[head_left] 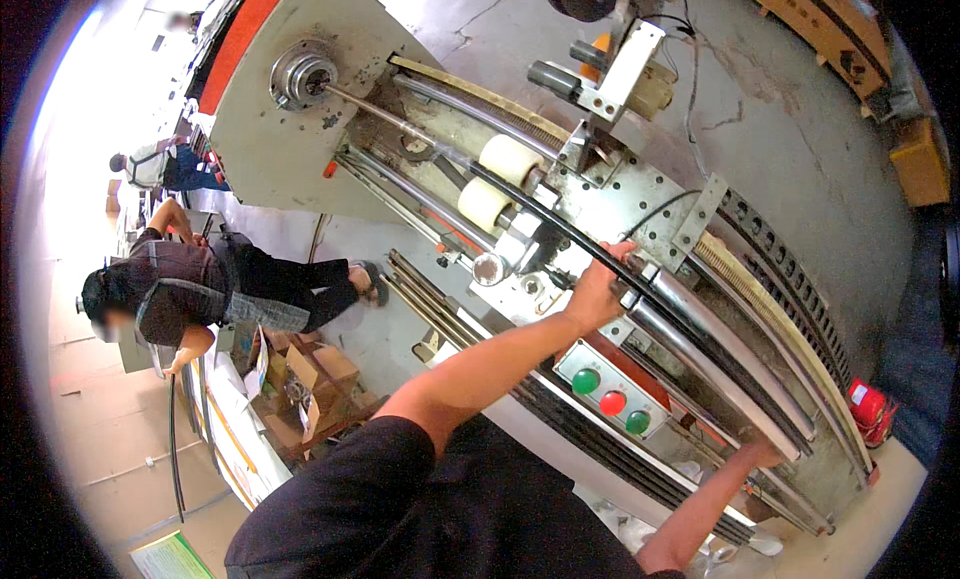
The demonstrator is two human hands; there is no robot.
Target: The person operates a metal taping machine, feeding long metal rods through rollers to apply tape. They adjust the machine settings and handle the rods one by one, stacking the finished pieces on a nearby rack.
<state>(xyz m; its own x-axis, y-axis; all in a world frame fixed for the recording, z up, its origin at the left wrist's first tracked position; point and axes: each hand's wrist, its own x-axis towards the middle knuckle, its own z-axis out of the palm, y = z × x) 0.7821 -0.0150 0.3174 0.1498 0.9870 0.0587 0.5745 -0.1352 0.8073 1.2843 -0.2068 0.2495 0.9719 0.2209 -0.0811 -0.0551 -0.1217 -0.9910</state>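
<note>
Head view: left hand point(598, 293) closed round black rod point(545, 214); grip of right hand point(762, 453), panel point(612, 378) lettering unclear.

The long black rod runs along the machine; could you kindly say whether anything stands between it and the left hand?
Nothing visible does: the left hand has its fingers around the long black rod. The cream rollers sit farther along, toward the chuck.

the left hand point(597, 291) grips a long black rod point(548, 217) running between two cream rollers point(508, 159); the right hand point(758, 453) is near the lower end of a polished metal tube point(705, 371). a red button point(613, 403) sits between two green buttons point(586, 381).
</note>
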